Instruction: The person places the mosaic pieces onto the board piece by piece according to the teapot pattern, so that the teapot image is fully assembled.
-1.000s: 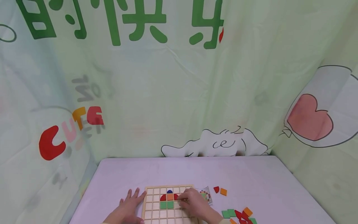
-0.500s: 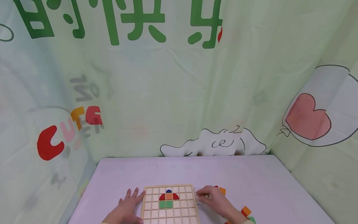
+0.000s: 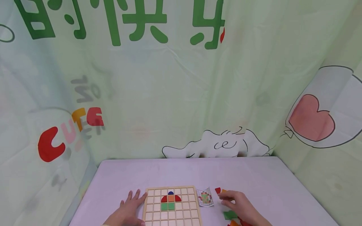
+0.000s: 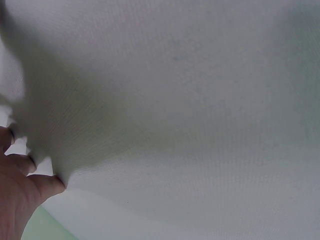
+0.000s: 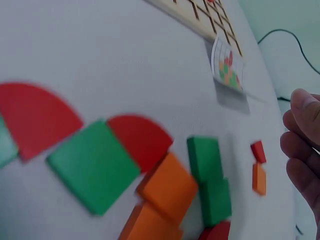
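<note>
My left hand [image 3: 127, 209] lies with fingers spread at the left edge of the wooden grid board [image 3: 156, 216]. In the left wrist view, its fingers [image 4: 47, 186] show at the lower left. On the board sit a blue rounded piece [image 3: 171, 193], an orange square [image 3: 171, 198], red quarter-circles [image 3: 178, 198] on either side, and two green squares [image 3: 171, 206]. My right hand [image 3: 239, 202] hovers with loosely bent fingers, nothing visible between them. Its fingertips are close to a red piece [image 3: 217, 190] and an orange piece [image 5: 259, 178], which the hand partly hides in the head view.
A curled pattern card [image 3: 205, 197] lies against the board's right side. Several loose green [image 5: 95, 167], red [image 5: 142, 140] and orange tiles [image 5: 167, 187] lie on the table [image 3: 254, 172] under my right forearm. A printed curtain [image 3: 181, 94] rises behind the table.
My right hand has moved right from the board, across the pattern card, to beside the red and orange pieces. The card is uncovered now. My left hand has stayed at the board's edge.
</note>
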The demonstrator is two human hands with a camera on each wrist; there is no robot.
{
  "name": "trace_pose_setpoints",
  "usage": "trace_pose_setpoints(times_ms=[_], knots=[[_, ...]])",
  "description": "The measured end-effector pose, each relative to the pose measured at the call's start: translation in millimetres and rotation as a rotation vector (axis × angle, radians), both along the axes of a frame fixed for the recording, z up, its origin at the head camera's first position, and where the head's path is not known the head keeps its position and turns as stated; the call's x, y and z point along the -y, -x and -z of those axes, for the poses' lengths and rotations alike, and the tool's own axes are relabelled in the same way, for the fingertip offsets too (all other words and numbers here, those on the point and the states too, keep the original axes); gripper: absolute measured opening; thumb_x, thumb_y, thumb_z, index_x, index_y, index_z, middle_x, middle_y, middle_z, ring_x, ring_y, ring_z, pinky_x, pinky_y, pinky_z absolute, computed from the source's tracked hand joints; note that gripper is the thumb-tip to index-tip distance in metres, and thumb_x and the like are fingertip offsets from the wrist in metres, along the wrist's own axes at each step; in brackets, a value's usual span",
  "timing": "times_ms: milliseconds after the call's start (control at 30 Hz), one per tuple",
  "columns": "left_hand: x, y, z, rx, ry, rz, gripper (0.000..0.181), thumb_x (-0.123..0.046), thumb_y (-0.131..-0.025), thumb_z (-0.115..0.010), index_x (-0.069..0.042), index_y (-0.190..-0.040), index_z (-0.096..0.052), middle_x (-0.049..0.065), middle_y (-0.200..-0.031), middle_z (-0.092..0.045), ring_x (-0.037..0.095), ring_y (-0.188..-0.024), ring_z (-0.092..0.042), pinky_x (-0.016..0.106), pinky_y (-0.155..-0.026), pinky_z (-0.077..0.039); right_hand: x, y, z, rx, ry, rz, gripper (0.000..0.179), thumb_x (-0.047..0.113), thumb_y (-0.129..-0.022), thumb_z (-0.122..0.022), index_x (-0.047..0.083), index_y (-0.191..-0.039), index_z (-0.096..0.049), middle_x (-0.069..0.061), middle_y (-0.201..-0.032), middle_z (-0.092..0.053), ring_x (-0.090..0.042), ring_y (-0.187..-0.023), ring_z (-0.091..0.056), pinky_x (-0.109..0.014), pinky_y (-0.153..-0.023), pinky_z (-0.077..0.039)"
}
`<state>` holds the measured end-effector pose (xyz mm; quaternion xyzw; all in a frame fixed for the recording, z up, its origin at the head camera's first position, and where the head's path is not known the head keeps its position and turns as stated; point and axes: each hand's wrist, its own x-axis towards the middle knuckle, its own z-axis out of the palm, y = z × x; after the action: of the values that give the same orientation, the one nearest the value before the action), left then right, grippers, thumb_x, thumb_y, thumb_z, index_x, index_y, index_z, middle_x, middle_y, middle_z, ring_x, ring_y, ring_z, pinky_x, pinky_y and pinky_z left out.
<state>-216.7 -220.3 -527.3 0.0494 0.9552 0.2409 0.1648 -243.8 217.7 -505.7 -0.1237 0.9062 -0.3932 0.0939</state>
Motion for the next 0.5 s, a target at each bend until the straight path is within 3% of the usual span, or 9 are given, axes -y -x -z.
trace_pose_setpoints(times_ms=[133, 367, 500], knots=[[0.2, 0.1, 0.6, -0.008, 0.006, 0.003, 0.108, -0.029, -0.061, -0.097, -0.009, -0.154, -0.045, 0.031, -0.163, -0.029, 0.062, -0.150, -0.012, 0.085, -0.109, -0.017, -14.1, -3.2, 7.4, 0.042, -0.016, 0.051, 0.026, 0.004, -0.090, -0.073, -0.003, -0.116, -0.073, -0.010, -0.105, -0.077, -0.018, -0.089, -0.068, -0.033, -0.080, -0.063], [0.2, 1.0, 2.2, -0.003, 0.004, 0.003, 0.108, -0.029, -0.062, -0.096, -0.009, -0.154, -0.045, 0.031, -0.163, -0.029, 0.062, -0.150, -0.012, 0.085, -0.109, -0.017, -25.9, -8.5, 22.8, 0.181, -0.055, 0.222, 0.032, 0.009, -0.089, -0.076, -0.002, -0.119, -0.072, -0.005, -0.107, -0.075, -0.016, -0.086, -0.061, -0.039, -0.087, -0.062], [0.2, 1.2, 2.8, -0.003, -0.004, -0.005, 0.108, -0.028, -0.061, -0.096, -0.009, -0.154, -0.045, 0.031, -0.164, -0.028, 0.062, -0.150, -0.011, 0.085, -0.109, -0.016, -35.2, -9.5, 27.6, 0.181, -0.075, 0.186, 0.033, 0.010, -0.089, -0.076, -0.005, -0.119, -0.071, -0.007, -0.108, -0.074, -0.017, -0.088, -0.061, -0.043, -0.088, -0.061]])
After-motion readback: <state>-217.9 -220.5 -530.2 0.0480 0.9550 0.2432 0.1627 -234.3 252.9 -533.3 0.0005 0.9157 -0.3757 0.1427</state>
